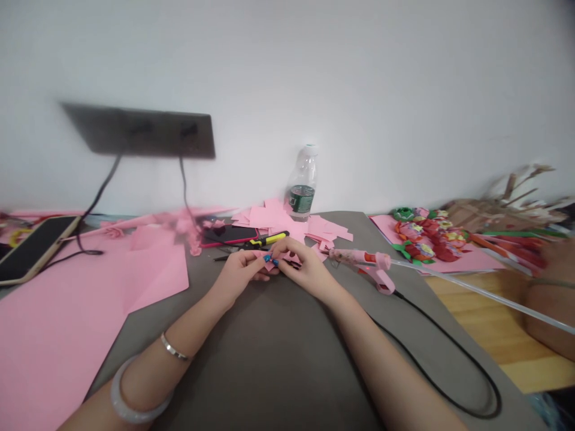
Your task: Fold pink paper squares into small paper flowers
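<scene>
While my left hand (240, 270) and right hand (303, 268) meet on the counter (269, 353) in the head view, both sets of fingers pinch a small pink paper piece (270, 264). I judge the glue gun (362, 260) just beside my right wrist could burn skin if bumped.

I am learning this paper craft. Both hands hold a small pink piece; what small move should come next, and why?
Probably the right hand should reach for the glue gun while the left hand holds the pink piece: both hands pinch it now, and the gun lies close by on the right, untouched.
</scene>
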A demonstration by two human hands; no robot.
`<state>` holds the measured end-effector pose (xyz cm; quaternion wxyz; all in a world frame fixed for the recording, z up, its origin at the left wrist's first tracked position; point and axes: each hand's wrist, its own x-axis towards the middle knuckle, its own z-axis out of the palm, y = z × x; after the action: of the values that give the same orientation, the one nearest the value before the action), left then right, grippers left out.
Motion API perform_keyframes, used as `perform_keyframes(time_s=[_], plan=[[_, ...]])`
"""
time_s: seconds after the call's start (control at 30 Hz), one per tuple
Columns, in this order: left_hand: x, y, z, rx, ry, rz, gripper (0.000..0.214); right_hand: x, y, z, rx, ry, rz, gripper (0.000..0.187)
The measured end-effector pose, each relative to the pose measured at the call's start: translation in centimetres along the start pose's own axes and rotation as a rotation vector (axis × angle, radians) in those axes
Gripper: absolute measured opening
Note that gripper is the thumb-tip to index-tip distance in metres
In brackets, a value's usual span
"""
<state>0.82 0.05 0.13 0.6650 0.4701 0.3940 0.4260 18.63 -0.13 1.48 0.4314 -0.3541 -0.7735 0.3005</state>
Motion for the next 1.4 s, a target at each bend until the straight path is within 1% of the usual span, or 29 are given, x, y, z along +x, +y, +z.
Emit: perform_keyframes(time_s=[0.13,0.27,0.43,0.5,0.63,0.87,0.97,1.1,1.27,1.4], plan=[[0.02,0.02,-0.06,-0.009,-0.007,-0.015,0.038,-0.03,0.12,0.15,0.036,0.015,0.068,0.008],[-0.03,0.05,-0.05,0.023,-0.029,-0.009,0.037,-0.10,0.29,0.30,0.013,0.022,0.085,0.007],[-0.04,-0.04,0.01,0.070,-0.042,-0.003,0.032,-0.06,0.26,0.19,-0.062,0.060,-0.017,0.009],[0.01,-0.12,0.02,0.073,-0.042,-0.007,0.031,-0.02,0.15,0.10,-0.083,0.056,-0.046,0.010],[0.11,-0.26,-0.02,0.065,-0.043,-0.006,0.032,-0.02,-0.11,0.06,-0.123,0.026,-0.053,0.012],[0.10,-0.33,-0.07,0.116,-0.077,0.016,0.033,-0.19,-0.26,0.33,-0.214,0.030,-0.044,0.018],[0.03,-0.28,-0.01,0.104,-0.074,0.012,0.034,-0.17,-0.30,0.35,-0.297,0.030,-0.072,0.017],[-0.06,-0.13,0.05,0.050,-0.055,-0.003,0.034,-0.09,-0.35,0.37,-0.384,0.008,-0.149,0.016],[-0.05,-0.16,-0.02,0.007,-0.043,-0.004,0.035,-0.06,-0.21,0.27,-0.352,0.024,-0.187,0.012],[0.08,-0.33,-0.11,0.003,-0.026,-0.020,0.035,0.03,-0.11,-0.07,-0.308,0.015,-0.218,0.013]])
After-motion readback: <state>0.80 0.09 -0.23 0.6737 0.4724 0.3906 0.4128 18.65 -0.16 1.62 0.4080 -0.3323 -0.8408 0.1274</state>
